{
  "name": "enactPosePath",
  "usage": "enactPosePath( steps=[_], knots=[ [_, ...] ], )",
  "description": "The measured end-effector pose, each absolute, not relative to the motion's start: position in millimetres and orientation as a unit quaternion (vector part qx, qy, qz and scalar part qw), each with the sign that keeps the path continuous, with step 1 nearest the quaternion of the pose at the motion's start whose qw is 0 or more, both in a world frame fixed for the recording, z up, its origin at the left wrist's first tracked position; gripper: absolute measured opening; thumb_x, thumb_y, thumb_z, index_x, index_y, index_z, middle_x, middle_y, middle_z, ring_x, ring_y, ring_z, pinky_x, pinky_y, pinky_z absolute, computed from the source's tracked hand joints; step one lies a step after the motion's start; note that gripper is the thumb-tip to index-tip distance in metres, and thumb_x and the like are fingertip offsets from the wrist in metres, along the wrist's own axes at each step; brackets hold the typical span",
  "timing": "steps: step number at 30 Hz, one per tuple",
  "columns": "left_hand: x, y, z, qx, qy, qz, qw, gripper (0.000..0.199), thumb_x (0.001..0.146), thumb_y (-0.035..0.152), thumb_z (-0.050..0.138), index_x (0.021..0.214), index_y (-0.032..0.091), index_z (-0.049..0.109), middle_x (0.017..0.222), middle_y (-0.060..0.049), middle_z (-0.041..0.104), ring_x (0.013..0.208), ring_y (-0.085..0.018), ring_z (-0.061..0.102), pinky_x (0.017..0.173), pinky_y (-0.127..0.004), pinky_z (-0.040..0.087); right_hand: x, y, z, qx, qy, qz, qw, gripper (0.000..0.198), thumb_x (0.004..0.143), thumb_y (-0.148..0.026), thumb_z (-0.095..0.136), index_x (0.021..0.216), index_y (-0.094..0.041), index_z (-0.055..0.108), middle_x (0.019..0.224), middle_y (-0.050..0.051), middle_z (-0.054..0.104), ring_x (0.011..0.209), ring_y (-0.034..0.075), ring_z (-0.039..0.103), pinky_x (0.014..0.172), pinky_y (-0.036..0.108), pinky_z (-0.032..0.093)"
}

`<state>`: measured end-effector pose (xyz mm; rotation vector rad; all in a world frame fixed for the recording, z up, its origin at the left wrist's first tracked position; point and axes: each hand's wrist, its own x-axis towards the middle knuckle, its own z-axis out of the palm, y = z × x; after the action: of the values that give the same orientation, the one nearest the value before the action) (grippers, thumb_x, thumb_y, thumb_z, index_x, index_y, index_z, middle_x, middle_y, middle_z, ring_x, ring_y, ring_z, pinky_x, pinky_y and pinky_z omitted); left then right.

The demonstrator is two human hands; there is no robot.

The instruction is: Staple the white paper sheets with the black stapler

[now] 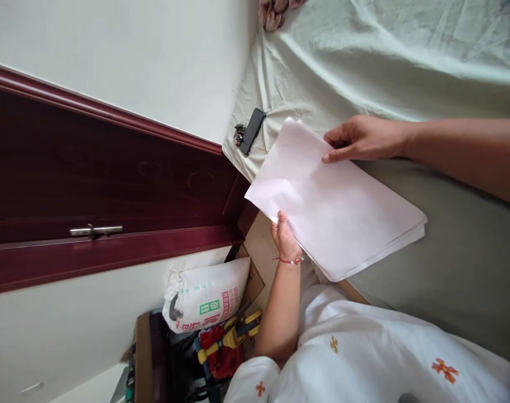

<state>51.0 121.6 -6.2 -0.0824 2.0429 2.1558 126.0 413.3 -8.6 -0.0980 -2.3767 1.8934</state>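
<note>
A small stack of blank white paper sheets [322, 196] is held at a tilt above the bed. My left hand [286, 238], with a red string bracelet at the wrist, grips the near left edge; its thumb lies on top and the fingers are hidden underneath. My right hand [359, 139] pinches the far right edge, thumb on the upper face and the other fingers at or behind the edge. Along the lower right side the sheets show slightly out of line with each other.
A green bed sheet [406, 73] spreads behind the paper. Near its left corner lie a black phone [252, 131] and a bunch of keys [239, 134]. A dark red door [112, 179], a printed white sack [208, 294] and a yellow-and-red wheeled item [227, 344] are at left.
</note>
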Motion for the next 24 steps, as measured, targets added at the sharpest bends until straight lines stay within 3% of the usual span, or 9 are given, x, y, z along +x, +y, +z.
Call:
enactPosePath(
  steps=[5,10,15,17,20,24],
  knots=[
    [35.1,115.3,5.3,-0.071,0.656,0.738,0.139,0.034,0.099,0.042,0.064,0.125,0.023,0.074,0.132,-0.009,0.077,0.135,-0.025,0.067,0.114,-0.041,0.054,125.5,412.0,-8.1,-0.004,-0.762,0.646,0.049,0.048,0.082,-0.069,0.075,0.1,-0.024,0.079,0.089,0.0,0.073,0.079,0.015,0.066,0.072,0.027,0.051],
    [20.2,105.3,17.0,-0.118,0.647,0.737,0.158,0.044,0.102,0.048,0.054,0.129,0.019,0.074,0.132,-0.013,0.077,0.133,-0.027,0.068,0.116,-0.044,0.053,129.9,412.8,-5.4,0.013,-0.719,0.694,0.022,0.056,0.078,-0.076,0.076,0.094,-0.023,0.081,0.087,0.002,0.074,0.091,0.02,0.07,0.085,0.029,0.058],
    [23.4,110.5,25.9,-0.101,0.64,0.741,0.173,0.051,0.104,0.055,0.047,0.13,0.02,0.074,0.134,-0.014,0.075,0.133,-0.029,0.067,0.115,-0.047,0.053,131.3,414.5,-4.3,0.048,-0.696,0.715,-0.058,0.065,0.078,-0.082,0.072,0.088,-0.018,0.08,0.091,0.005,0.076,0.1,0.022,0.072,0.095,0.028,0.058],
    [30.5,116.9,26.8,-0.078,0.638,0.747,0.171,0.05,0.104,0.056,0.049,0.13,0.021,0.073,0.138,-0.013,0.074,0.133,-0.029,0.067,0.114,-0.047,0.054,130.1,412.6,-6.6,0.05,-0.683,0.726,-0.065,0.059,0.078,-0.074,0.078,0.093,-0.018,0.08,0.094,0.004,0.077,0.103,0.022,0.072,0.096,0.029,0.059],
    [40.3,125.3,23.4,-0.038,0.635,0.755,0.156,0.04,0.102,0.049,0.057,0.124,0.022,0.074,0.134,-0.011,0.075,0.131,-0.026,0.068,0.113,-0.043,0.054,127.8,407.6,-11.2,0.058,-0.654,0.754,-0.019,0.049,0.069,-0.047,0.093,0.107,-0.019,0.079,0.102,0.003,0.077,0.106,0.023,0.072,0.098,0.032,0.06],
    [38.0,123.5,14.9,-0.041,0.636,0.755,0.157,0.016,0.096,0.032,0.067,0.099,0.019,0.075,0.107,-0.008,0.081,0.112,-0.021,0.074,0.104,-0.037,0.055,127.6,403.9,-12.2,0.003,-0.584,0.81,0.045,0.05,0.065,-0.029,0.096,0.11,-0.017,0.077,0.105,0.006,0.077,0.102,0.025,0.072,0.102,0.043,0.06]
  ],
)
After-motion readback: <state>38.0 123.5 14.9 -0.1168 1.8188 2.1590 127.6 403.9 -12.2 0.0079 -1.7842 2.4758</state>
